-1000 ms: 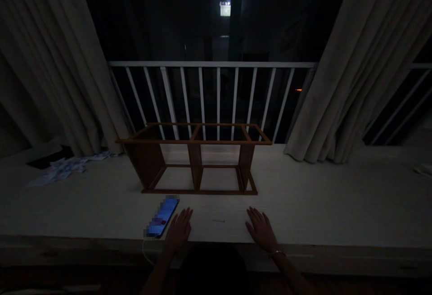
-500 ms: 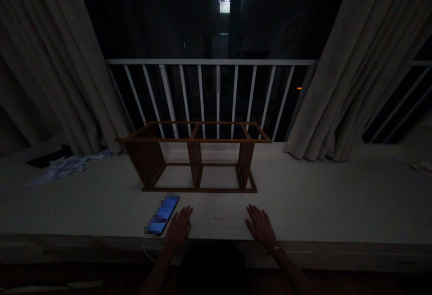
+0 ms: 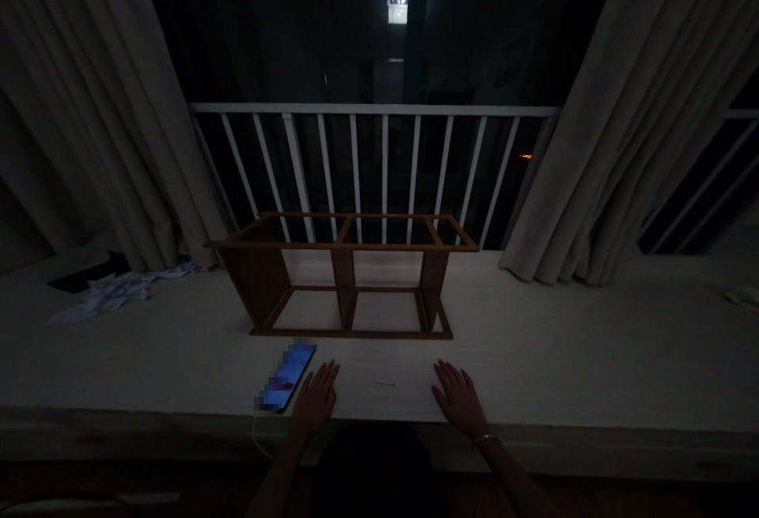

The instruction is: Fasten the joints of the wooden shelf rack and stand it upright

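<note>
My left hand [image 3: 317, 397] lies flat on the pale window ledge [image 3: 534, 360], fingers stretched out, just right of a lit phone [image 3: 285, 379] with a white cable [image 3: 258, 440]. My right hand [image 3: 458, 398] also rests flat on the ledge, fingers spread, with a bracelet at the wrist. Between the two hands lies a small thin object [image 3: 385, 383], perhaps a screw or an Allen key; it is too small and dark to tell. Beyond the hands a brown wooden shelf rack [image 3: 342, 285] lies on its side, and neither hand touches it.
White railing bars [image 3: 384, 154] stand behind the rack, before a dark window. Beige curtains hang at the left [image 3: 118, 146] and right [image 3: 598, 138]. Crumpled papers [image 3: 118, 293] and a dark flat item [image 3: 83, 274] lie at the left. The ledge's front edge runs below my hands.
</note>
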Demonstrator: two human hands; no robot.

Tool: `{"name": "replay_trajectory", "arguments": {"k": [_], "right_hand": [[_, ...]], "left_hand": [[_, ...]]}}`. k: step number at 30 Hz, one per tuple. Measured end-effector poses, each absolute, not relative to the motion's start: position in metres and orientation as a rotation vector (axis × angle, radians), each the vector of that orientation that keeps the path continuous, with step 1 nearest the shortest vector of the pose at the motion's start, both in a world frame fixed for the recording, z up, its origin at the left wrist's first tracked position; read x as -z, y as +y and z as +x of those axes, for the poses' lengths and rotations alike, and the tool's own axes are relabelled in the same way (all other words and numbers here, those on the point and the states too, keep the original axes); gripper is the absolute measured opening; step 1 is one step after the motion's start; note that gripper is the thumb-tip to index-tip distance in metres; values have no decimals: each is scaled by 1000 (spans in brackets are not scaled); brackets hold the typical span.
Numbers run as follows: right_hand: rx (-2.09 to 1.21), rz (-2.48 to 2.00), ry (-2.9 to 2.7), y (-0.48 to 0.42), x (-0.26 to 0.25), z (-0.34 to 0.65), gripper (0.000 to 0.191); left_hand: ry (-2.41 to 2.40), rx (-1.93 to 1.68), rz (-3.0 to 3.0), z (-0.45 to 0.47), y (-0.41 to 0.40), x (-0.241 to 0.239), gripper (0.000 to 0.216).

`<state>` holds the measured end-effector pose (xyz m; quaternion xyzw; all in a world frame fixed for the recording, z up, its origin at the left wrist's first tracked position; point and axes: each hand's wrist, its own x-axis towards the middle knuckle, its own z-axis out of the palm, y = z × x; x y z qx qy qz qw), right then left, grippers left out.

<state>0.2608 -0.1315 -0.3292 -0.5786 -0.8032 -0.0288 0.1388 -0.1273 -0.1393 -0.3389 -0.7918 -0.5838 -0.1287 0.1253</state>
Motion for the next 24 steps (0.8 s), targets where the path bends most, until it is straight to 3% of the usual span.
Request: {"name": "replay_trajectory", "arguments": {"k": [24], "right_hand": [[85,-1673,-2299,-132,329,260,53]], "left_hand": [[-1737,350,-2334,-127,-137,341,51]]}}
